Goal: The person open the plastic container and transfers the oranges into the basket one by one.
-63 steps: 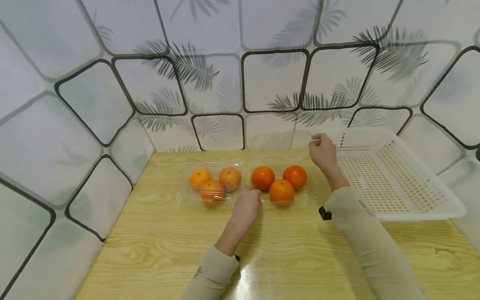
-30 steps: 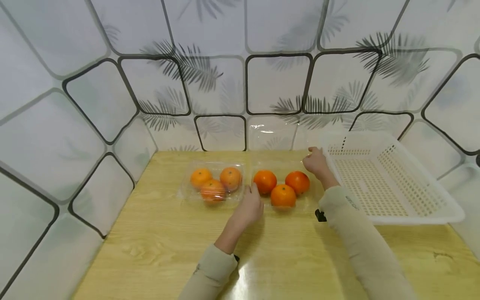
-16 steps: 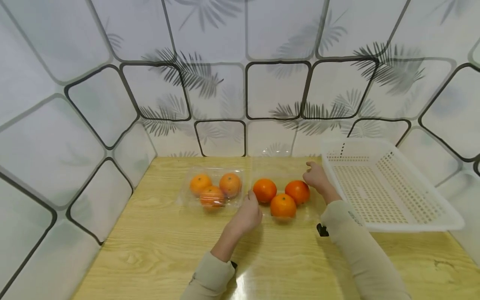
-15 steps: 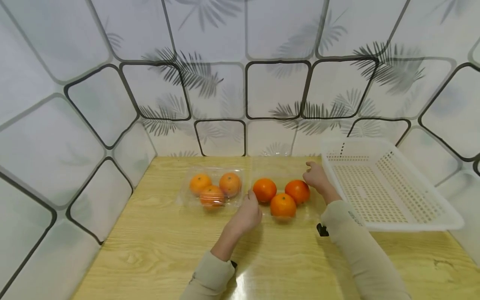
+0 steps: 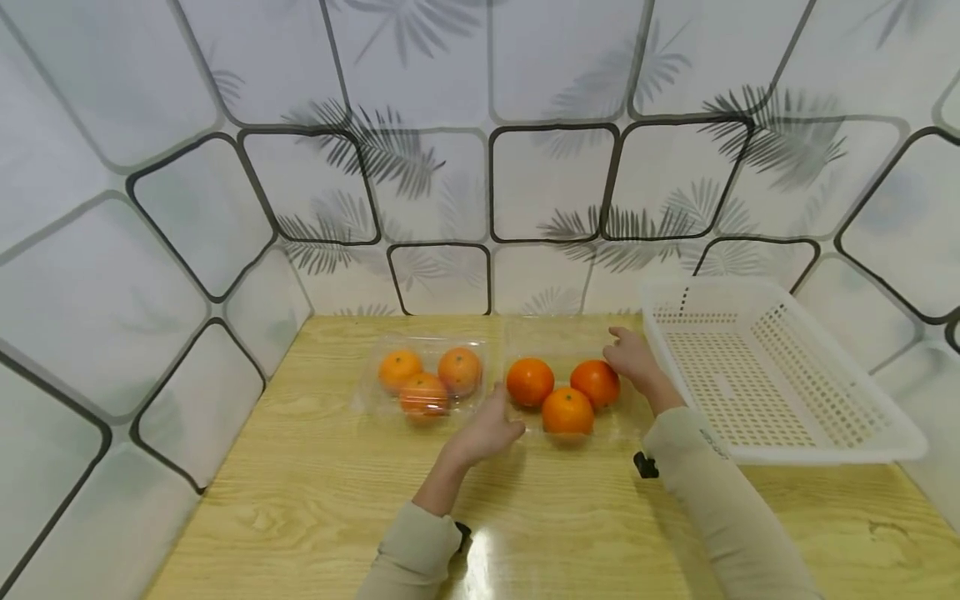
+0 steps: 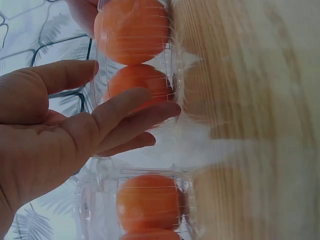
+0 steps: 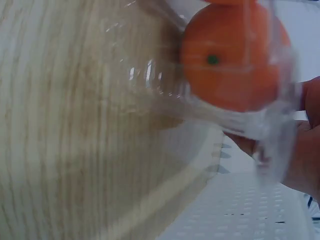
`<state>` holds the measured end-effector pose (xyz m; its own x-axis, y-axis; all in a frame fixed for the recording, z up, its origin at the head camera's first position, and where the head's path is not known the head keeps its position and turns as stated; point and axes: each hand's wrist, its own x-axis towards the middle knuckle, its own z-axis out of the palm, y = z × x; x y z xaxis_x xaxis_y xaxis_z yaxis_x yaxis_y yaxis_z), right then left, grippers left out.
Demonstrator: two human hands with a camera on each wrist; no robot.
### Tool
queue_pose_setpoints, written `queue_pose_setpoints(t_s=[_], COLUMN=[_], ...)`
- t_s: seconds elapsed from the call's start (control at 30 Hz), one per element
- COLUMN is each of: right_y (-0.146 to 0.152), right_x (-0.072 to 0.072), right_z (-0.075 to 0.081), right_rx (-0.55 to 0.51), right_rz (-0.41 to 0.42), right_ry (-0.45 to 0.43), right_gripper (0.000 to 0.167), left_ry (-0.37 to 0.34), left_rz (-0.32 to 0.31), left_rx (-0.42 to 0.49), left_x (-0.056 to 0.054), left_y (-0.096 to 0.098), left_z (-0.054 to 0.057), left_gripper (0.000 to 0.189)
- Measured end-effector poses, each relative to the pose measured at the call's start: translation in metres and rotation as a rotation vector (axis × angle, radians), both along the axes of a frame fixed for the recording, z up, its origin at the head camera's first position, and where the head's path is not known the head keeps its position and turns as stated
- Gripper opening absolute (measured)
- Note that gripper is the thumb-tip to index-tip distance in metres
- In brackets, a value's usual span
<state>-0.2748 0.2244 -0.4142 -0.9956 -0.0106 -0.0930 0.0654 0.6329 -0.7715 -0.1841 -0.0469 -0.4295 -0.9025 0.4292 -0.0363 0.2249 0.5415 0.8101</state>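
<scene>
Three orange mandarins [image 5: 567, 412] sit in a clear plastic clamshell box [image 5: 555, 437], whose transparent lid [image 5: 551, 333] lies folded back behind them. My left hand [image 5: 487, 427] is at the box's left side; in the left wrist view its fingers [image 6: 125, 120] stretch straight along the plastic wall, with the thumb apart near the rim. On the opposite side, my right hand [image 5: 636, 363] is beside the box's back right corner, index finger extended. The right wrist view shows that hand partly hidden behind the plastic edge. A second clamshell box [image 5: 375, 392] with three mandarins stands left, its lid down.
A white perforated plastic basket [image 5: 825, 457] stands on the right, close to my right forearm. The wooden table [image 5: 315, 500] meets a patterned wall covering [image 5: 555, 183] at the back and left.
The right hand has let go of the lid and come down to the box's side. The lid has dropped back from raised to nearly flat. The left hand's thumb and fingers have spread.
</scene>
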Motion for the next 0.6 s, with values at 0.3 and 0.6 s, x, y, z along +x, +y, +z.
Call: queue_pose_setpoints(t_s=[0.3,0.6], right_y=[-0.004,-0.003], right_x=[-0.001,0.018], right_z=[0.012,0.015], right_rx=[0.015,0.122], right_rz=[0.032,0.207], right_ry=[0.032,0.170], right_gripper=[0.068,0.081], left_ry=[-0.071,-0.077], left_rz=[-0.025,-0.046], left_rx=[0.061,0.079], left_x=[-0.004,-0.006], left_y=[-0.003,-0.002], left_z=[0.000,0.000], left_gripper=[0.092,0.093])
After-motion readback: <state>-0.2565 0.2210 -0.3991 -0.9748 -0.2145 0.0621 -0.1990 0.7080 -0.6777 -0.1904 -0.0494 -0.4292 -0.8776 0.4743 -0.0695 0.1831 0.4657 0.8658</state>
